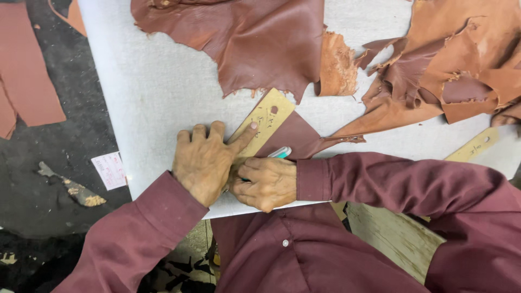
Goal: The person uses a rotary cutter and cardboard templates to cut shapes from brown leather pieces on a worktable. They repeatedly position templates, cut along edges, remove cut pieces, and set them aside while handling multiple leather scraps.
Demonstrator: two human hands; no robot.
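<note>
The left hand lay flat, fingers spread, pressing a tan cardboard template down onto a small dark-brown leather piece near the front edge of the pale worktop; its forefinger stretched along the template's edge. So that grip was apart, bearing down rather than holding. The right hand sat just beside it, touching it, its grip closed around a pen with a teal-and-white barrel, whose tip was hidden beneath the fingers. As a judgement, the step in hand was tracing the template's outline onto the leather: one hand pinned the pattern while the other marked along it. The next move, judged from this, would call for the pressing hand to keep the template from shifting while the pen ran round the remaining edges, which would mean moving fingers clear of the line. Farther back on the worktop lay a large reddish-brown hide and, to the right, a heap of lighter tan leather scraps. A second tan template showed beyond the right sleeve. Both sleeves were maroon.
</note>
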